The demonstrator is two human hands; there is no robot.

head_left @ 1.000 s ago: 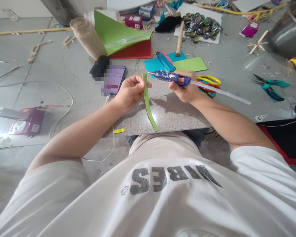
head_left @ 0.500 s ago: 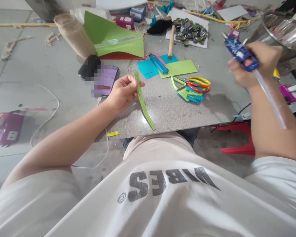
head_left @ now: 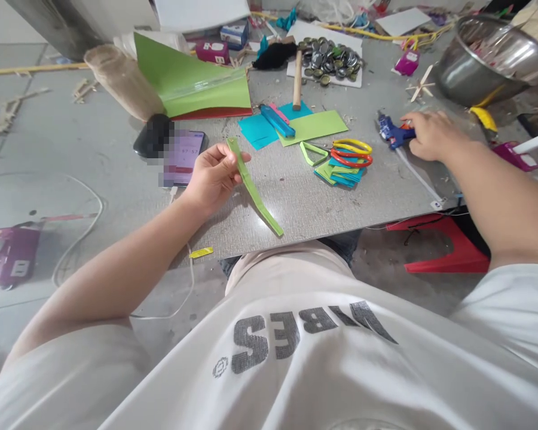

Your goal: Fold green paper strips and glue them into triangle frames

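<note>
My left hand pinches a narrow folded strip of green paper near its upper end. The strip slants down toward the table's front edge. On the right, my right hand is closed at the back of a blue hot glue gun, which is down at the tabletop. A clear glue stick sticks out behind the gun; my fingers hide part of the handle. Between my hands, scissors with yellow, red and green handles lie on cut green and blue paper pieces.
A blue cutter lies on blue and green paper sheets near a wooden stick. Bottle caps are heaped at the back. A metal bowl stands right. A phone lies left; a red stool is below.
My right hand has lowered the glue gun from above the table to the tabletop. My left hand still holds the green strip, nearly in place. The view has shifted slightly.
</note>
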